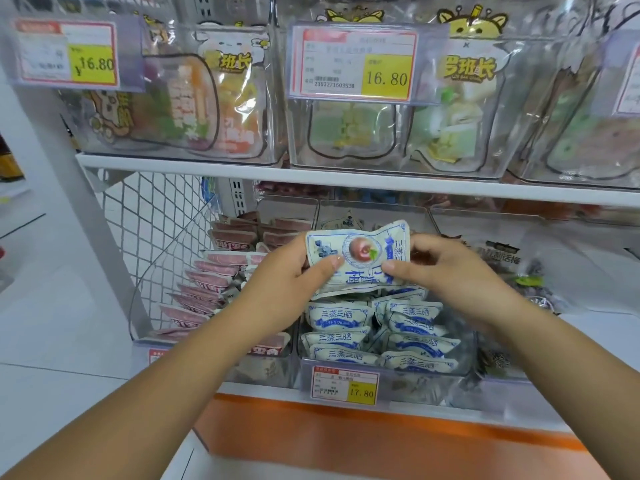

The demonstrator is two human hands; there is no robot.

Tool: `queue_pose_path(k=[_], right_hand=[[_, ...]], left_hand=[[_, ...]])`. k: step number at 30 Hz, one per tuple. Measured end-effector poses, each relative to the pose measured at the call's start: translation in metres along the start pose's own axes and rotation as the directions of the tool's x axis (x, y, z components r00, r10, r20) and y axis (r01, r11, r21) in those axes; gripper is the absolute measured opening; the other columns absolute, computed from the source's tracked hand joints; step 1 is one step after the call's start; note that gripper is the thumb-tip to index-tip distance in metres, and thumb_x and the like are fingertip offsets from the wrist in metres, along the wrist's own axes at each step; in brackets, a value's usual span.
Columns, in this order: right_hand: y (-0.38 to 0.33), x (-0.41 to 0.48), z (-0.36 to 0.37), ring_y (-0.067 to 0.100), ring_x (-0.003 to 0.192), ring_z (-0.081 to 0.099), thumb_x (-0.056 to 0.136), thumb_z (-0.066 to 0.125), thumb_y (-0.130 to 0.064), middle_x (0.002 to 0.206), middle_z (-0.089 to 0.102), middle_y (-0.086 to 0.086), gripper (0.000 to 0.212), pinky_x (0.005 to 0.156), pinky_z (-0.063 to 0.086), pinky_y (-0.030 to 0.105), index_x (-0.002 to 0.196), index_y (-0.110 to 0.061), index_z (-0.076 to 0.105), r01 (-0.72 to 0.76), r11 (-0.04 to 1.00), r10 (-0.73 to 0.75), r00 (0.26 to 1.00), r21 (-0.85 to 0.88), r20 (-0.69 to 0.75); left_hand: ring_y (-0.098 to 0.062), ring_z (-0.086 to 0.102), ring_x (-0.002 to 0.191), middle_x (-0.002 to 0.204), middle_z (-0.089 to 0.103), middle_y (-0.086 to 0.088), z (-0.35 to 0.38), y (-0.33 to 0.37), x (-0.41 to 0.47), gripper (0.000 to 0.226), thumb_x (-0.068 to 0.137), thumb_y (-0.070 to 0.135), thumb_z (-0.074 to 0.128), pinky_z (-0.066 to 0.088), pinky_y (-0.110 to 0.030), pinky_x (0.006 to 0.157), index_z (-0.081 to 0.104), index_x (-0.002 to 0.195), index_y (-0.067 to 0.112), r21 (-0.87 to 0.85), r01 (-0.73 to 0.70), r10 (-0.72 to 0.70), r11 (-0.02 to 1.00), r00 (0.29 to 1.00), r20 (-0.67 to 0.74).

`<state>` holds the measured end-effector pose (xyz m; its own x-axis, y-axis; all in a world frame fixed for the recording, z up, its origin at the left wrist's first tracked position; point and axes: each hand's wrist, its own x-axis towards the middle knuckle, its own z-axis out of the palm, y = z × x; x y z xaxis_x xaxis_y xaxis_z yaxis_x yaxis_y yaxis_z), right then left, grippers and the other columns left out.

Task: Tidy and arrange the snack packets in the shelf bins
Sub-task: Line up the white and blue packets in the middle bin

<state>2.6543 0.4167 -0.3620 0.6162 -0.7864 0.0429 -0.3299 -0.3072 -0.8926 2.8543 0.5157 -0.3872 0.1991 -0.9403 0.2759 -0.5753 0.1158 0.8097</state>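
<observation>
Left hand (287, 273) and right hand (450, 271) are pinching a white-and-blue snack packet (360, 252) at opposite ends, thumbs pressing its face, fingers curling behind. It is hovering over the middle bin (412, 384) of matching packets (341, 317).

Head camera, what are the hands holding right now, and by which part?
A blue-and-white snack packet, held by both hands: the left hand pinches its left end, the right hand its right end.

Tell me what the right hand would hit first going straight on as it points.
The right hand, pinching the blue-and-white packet, points leftward; it would likely meet the left hand at the packet's other end first, though depth is unclear.
</observation>
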Motion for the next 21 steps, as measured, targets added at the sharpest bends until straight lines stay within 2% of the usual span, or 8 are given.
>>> queue_pose_path(k=[2,5,8,11,13,16,19,21], right_hand=[[0.002,0.001,0.006,0.014,0.092,0.071,0.087,0.067,-0.017,0.102,0.074,-0.003,0.023,0.085,0.057,0.030,0.109,-0.018,0.067,-0.025,0.992,0.021,0.999,0.125,0.032],[0.000,0.001,0.011,0.023,0.092,0.071,0.084,0.068,-0.012,0.105,0.073,0.006,0.034,0.083,0.058,0.039,0.117,-0.015,0.058,-0.057,0.949,0.032,0.996,0.309,0.084],[-0.003,0.000,0.011,0.018,0.076,0.068,0.065,0.079,-0.032,0.097,0.073,-0.001,0.043,0.073,0.055,0.037,0.105,-0.031,0.064,-0.027,0.989,0.023,0.999,0.145,0.029],[-0.010,-0.001,0.006,0.016,0.071,0.067,0.071,0.080,-0.024,0.088,0.074,0.003,0.032,0.071,0.055,0.035,0.098,-0.026,0.064,0.012,0.998,-0.010,1.000,0.069,-0.024],[-0.015,-0.002,-0.004,0.009,0.067,0.067,0.072,0.081,-0.019,0.084,0.074,-0.002,0.027,0.065,0.055,0.025,0.093,-0.024,0.066,0.044,0.999,-0.043,0.994,0.010,-0.098],[-0.018,-0.005,-0.018,0.006,0.073,0.070,0.063,0.084,-0.028,0.081,0.074,-0.008,0.026,0.069,0.054,0.025,0.086,-0.027,0.071,0.058,0.996,-0.065,0.994,-0.070,-0.093],[-0.019,-0.012,-0.015,0.011,0.073,0.069,0.061,0.081,-0.039,0.080,0.074,-0.007,0.025,0.073,0.052,0.036,0.084,-0.034,0.072,0.079,0.985,-0.080,0.997,-0.156,-0.004],[-0.021,-0.014,-0.011,0.022,0.073,0.069,0.065,0.079,-0.040,0.078,0.074,-0.005,0.022,0.070,0.054,0.042,0.085,-0.036,0.071,0.138,0.972,-0.148,0.988,-0.189,-0.040]], left_hand=[[0.004,0.061,0.095,0.105,0.067,0.025,0.000,-0.001,0.000,0.025,0.094,0.039,0.053,0.049,-0.025,0.083,0.056,0.119,0.042,-0.011,0.002,-0.002,1.000,1.000,0.011],[0.005,0.063,0.092,0.103,0.069,0.024,-0.001,0.002,-0.002,0.024,0.095,0.034,0.056,0.049,-0.020,0.078,0.059,0.118,0.040,-0.060,-0.014,0.015,0.998,1.000,0.025],[0.006,0.063,0.084,0.096,0.069,0.023,0.001,0.006,-0.004,0.022,0.095,0.030,0.058,0.047,-0.010,0.069,0.060,0.114,0.040,-0.048,-0.044,0.047,0.998,0.997,0.054],[-0.005,0.064,0.092,0.102,0.070,0.014,0.001,0.004,-0.004,0.024,0.093,0.038,0.060,0.053,-0.027,0.082,0.060,0.117,0.042,0.020,-0.050,0.050,0.999,0.999,0.021],[0.000,0.060,0.098,0.108,0.066,0.017,-0.003,0.001,-0.006,0.029,0.091,0.042,0.060,0.050,-0.027,0.085,0.058,0.119,0.039,0.158,-0.069,0.065,0.985,0.997,0.033],[0.000,0.052,0.102,0.109,0.063,0.018,-0.012,-0.004,-0.011,0.031,0.089,0.050,0.054,0.043,-0.026,0.091,0.063,0.113,0.032,0.534,-0.237,0.206,0.811,0.971,0.118],[-0.004,0.052,0.100,0.099,0.065,0.020,-0.018,-0.011,-0.020,0.035,0.091,0.054,0.045,0.042,-0.032,0.094,0.071,0.101,0.033,0.641,-0.395,0.299,0.658,0.918,0.259],[-0.004,0.051,0.105,0.099,0.065,0.022,-0.019,-0.017,-0.026,0.037,0.091,0.056,0.043,0.038,-0.031,0.097,0.071,0.101,0.035,0.666,-0.439,0.315,0.604,0.898,0.306]])
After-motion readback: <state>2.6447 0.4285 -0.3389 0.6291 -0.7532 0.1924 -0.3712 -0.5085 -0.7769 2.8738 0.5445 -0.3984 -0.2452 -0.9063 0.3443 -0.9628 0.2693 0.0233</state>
